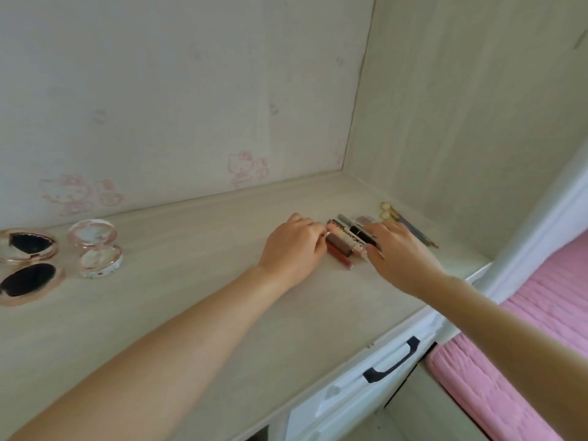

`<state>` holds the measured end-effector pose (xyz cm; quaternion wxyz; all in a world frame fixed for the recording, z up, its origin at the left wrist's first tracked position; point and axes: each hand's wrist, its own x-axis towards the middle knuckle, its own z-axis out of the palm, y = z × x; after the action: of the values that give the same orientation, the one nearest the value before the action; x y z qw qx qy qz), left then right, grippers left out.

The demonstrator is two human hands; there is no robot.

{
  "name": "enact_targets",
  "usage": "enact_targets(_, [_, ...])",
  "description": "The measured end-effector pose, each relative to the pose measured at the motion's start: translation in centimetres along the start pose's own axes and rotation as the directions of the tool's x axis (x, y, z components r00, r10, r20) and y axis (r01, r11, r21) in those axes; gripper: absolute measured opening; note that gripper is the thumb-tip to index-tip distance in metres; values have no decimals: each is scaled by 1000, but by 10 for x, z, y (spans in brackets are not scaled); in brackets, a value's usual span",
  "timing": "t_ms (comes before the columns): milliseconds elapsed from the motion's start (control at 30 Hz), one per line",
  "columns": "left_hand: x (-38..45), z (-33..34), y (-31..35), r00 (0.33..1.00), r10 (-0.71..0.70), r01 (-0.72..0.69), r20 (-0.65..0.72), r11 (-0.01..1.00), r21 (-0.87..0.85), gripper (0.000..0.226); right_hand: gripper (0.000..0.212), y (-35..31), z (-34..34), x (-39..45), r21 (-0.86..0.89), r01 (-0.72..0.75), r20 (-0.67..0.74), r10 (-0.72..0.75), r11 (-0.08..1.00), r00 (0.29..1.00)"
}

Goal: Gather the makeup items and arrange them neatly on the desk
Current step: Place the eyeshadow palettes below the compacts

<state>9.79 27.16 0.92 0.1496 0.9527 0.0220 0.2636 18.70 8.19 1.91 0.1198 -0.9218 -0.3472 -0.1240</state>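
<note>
A row of makeup tubes (345, 241) lies side by side on the pale wood-grain surface (191, 313), near its back right corner, each long axis running from back left to front right. The nearest is a reddish gloss tube (340, 258); beside it lies a brown tube with a patterned label (342, 237) whose writing is too blurred to read, then a black-capped tube (361, 233). Two slim applicator sticks (410, 226) lie just right of the row, pointing the same way.

The left hand (292, 249) reaches in with its arm extended, fingers curled against the row's left ends, a ring showing; whether this grip pinches a tube cannot be told. The right hand (401, 253) lies over the row's right side, fingers straight, touching the tubes.

Well left of the row sit two open compacts (95, 246).
</note>
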Motion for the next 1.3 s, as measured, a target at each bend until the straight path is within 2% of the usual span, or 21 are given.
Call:
enact_targets(133, [38,17,2,998,54,-56,34,997,49,25,35,26,8,38,-51,-89,125,95,995,988])
enact_targets(267, [73,37,3,993,3,-1,116,1000,-24,27,40,36,19,64,59,-210,101,203,976,974])
enact_targets(467, [116,70,12,962,-137,166,235,980,-108,29,46,44,30,85,-16,-236,124,236,972,964])
enact_targets(667, [134,91,16,924,-178,188,338,982,1,35,48,49,38,95,-101,-252,154,266,962,952])
enact_targets(833, [139,97,18,903,-223,282,367,953,-114,26,54,50,42,99,-73,-270,130,277,960,952])
enact_targets(933, [140,99,18,889,-280,374,362,901,-220,24,54,51,43,100,-58,-306,116,311,950,943])
enact_targets(1033, [139,96,18,866,-325,454,380,831,-322,22,46,50,42,97,28,-341,78,338,940,938])
enact_targets(1167, [139,91,18,860,-352,486,370,788,-378,19,19,47,41,90,316,-410,58,414,856,908])
enact_targets(1300, [133,78,19,887,-324,450,328,764,-463,14,18,43,34,87,458,-334,-38,393,824,919])
